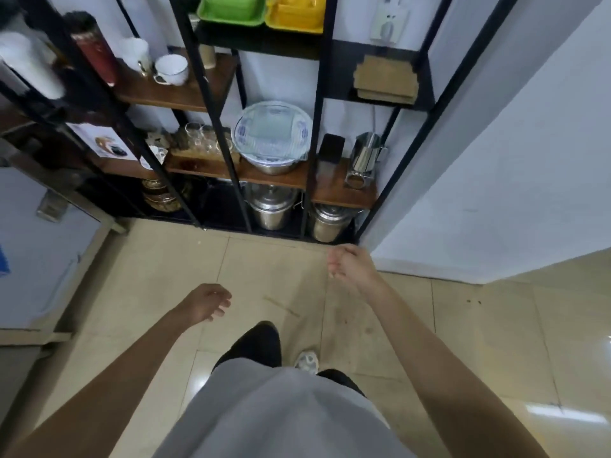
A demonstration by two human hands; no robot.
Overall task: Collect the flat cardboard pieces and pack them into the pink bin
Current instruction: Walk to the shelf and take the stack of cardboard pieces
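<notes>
The flat cardboard pieces lie in a small stack on a dark upper shelf at the right side of the black metal rack, close to the white wall. They look thin, light and rather stiff, so they will probably slide easily over each other; it seems best to take the whole stack at its front edge, thumb above and fingers below, and to hold it firmly so that no sheet slips out. The left hand is empty, with the fingers loosely curled and a little apart. The right hand is also empty, with its fingers bent inward; it is blurred, so the exact shape cannot be told. Both hands hang over the floor, well below the cardboard. The floor is of smooth, shiny beige tiles. The rack also carries a covered bowl, steel pots and a green tray. The pink bin is not in view.
</notes>
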